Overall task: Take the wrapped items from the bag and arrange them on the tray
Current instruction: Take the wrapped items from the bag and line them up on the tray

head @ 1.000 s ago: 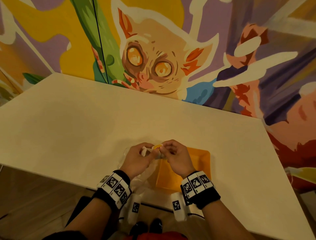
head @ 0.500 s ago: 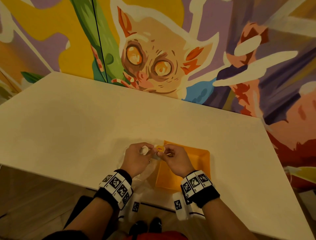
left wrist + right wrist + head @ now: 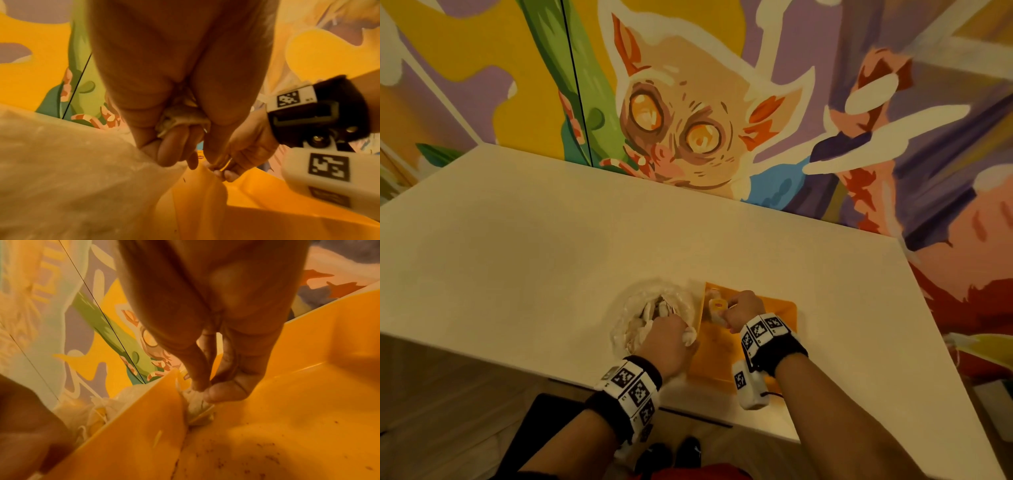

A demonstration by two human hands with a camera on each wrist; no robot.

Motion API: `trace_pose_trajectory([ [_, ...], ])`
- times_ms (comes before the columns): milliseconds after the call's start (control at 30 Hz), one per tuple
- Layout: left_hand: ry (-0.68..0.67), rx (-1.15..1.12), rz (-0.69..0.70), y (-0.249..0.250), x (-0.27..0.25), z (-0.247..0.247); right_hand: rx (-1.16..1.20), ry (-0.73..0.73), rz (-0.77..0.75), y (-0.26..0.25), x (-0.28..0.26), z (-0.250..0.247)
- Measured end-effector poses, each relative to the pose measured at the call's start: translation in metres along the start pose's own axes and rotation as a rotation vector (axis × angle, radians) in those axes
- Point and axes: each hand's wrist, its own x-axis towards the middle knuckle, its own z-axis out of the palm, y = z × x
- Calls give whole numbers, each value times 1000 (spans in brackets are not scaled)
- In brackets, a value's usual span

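Observation:
A clear plastic bag (image 3: 650, 308) with pale wrapped items lies open on the white table, left of the orange tray (image 3: 777, 308). My left hand (image 3: 673, 337) rests at the bag's near right edge, fingers curled around a small white wrapped item (image 3: 183, 119). My right hand (image 3: 741, 305) is inside the tray's far left corner. Its thumb and fingers pinch a wrapped item (image 3: 197, 404) with a yellow tag (image 3: 717, 304), which touches the tray floor beside the wall. The bag (image 3: 90, 412) shows just beyond that wall.
The white table (image 3: 551, 257) stretches far to the left and back to a painted mural wall (image 3: 688, 120). Bag and tray sit close to the table's near edge (image 3: 482, 356). Dark crumbs speckle the tray floor (image 3: 267, 451).
The hands, joined over the bag a second ago, have parted. My right hand carried the yellow-tagged item right into the tray corner; my left hand drew back to the bag's near edge.

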Motion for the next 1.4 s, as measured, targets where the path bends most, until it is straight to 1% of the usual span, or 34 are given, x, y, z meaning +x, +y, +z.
trace_pose_trajectory([
  [100,-33,119,32,4,-1,3,-58,-55,27,-6,3,5],
  [200,-23,124,35,3,0,4,-124,-79,58,-9,8,10],
  [400,-34,132,56,3,1,3,-112,-54,117,-12,14,14],
  [533,-47,99,33,4,1,2,-67,-27,156,-10,16,13],
  [633,-56,63,38,5,1,2,-48,-37,181,-9,17,14],
  [867,-63,19,61,2,0,3,18,-26,159,-9,19,18],
  [967,-54,17,72,2,0,3,15,-26,177,-10,19,18],
  [1067,-66,35,67,2,0,3,-5,-17,159,-11,17,16],
  [1233,-55,35,49,3,-2,2,-23,-63,132,-9,16,16],
  [1300,-29,-8,31,3,-3,3,7,-61,121,-8,14,15],
  [1400,48,-168,-45,0,-3,0,22,-24,134,-5,10,9],
])
